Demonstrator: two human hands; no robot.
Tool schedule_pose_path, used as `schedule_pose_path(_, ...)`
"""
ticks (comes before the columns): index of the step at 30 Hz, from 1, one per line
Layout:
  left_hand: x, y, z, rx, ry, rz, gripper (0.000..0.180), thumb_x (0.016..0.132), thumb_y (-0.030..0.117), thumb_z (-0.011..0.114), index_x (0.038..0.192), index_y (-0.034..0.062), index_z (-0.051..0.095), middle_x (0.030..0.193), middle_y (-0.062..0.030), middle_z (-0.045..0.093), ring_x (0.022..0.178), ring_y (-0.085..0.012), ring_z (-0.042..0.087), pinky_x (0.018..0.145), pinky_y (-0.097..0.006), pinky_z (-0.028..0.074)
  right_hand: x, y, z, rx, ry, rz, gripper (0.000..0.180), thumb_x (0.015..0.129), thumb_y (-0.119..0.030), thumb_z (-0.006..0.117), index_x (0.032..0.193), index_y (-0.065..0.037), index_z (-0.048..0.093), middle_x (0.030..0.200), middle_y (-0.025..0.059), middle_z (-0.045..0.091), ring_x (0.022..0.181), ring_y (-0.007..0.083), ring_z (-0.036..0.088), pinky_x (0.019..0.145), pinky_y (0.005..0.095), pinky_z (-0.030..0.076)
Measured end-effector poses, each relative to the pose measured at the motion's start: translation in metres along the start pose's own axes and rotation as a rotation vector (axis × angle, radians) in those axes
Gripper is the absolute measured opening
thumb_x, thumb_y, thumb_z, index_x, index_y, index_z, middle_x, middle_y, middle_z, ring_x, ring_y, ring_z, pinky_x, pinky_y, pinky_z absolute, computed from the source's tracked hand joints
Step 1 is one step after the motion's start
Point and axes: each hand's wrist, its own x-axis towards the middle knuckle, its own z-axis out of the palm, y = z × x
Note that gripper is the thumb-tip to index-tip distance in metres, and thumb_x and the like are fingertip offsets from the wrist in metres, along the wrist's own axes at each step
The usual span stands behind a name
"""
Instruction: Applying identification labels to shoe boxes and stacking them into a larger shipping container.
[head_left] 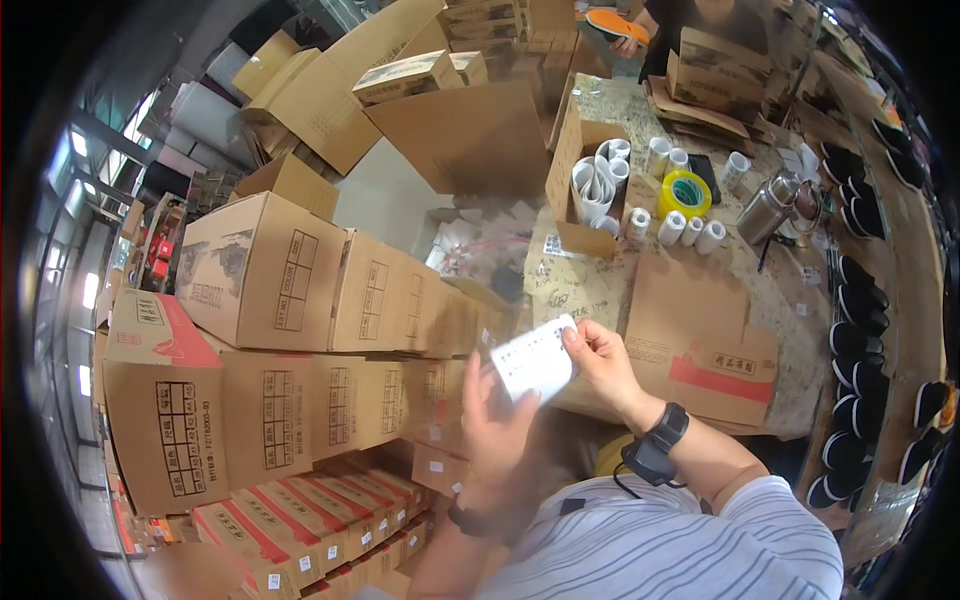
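Observation:
A curled white label sheet (533, 358) with black print is in front of me, over the near left edge of the worktable (562, 290). My right hand (602, 368) pinches its right upper corner between thumb and fingers. My left hand (497, 432), slightly blurred, holds its lower left side, with the thumb at the lower edge and fingers behind it. Whether the label is one sheet or part of a small roll I cannot tell. Right of my right hand lies a flat brown cardboard piece (690, 315) with a red stripe.
Rolled labels (672, 228), a yellow tape roll (685, 193) and a metal thermos (767, 208) stand on the table. Stacked cartons (265, 270) fill the left. Black shoes (855, 340) line a rack at right. Across the table a person's hand (628, 46) holds an orange-soled item.

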Motion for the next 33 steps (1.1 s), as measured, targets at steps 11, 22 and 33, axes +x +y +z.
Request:
schedule_pose_path(11,0.024,0.003,-0.009,-0.398,-0.193,-0.368,0.051,0.077,-0.003,0.060,0.123,-0.0003,0.039,0.101,-0.0074,0.057,0.091,-0.0115,0.054,0.078,-0.024,0.045,-0.005,-0.007,-0.010,-0.287,-0.319,-0.239,0.015,0.082,-0.010,0.059,0.094,-0.001,0.058,0.099,0.0073,0.054,0.091,0.0154,0.050,0.081,0.0285,0.039)
schedule_pose_path(22,0.030,-0.020,-0.019,0.053,-0.180,-0.269,0.022,0.078,0.006,0.061,0.097,-0.0032,0.060,0.088,-0.0101,0.064,0.079,-0.0118,0.059,0.070,-0.026,0.047,0.017,-0.026,-0.012,-0.312,-0.300,-0.015,0.019,0.081,-0.009,0.061,0.098,-0.001,0.057,0.093,0.0057,0.060,0.086,0.0115,0.056,0.077,0.0266,0.047)
schedule_pose_path(33,0.035,-0.027,-0.024,0.143,-0.074,-0.268,0.017,0.077,0.008,0.062,0.091,-0.0022,0.062,0.079,-0.0126,0.065,0.072,-0.0133,0.061,0.066,-0.027,0.048,0.016,-0.045,-0.005,-0.784,-0.239,-0.846,0.023,0.067,-0.009,0.069,0.089,-0.011,0.065,0.089,0.0033,0.062,0.080,0.0217,0.059,0.070,0.0321,0.044)
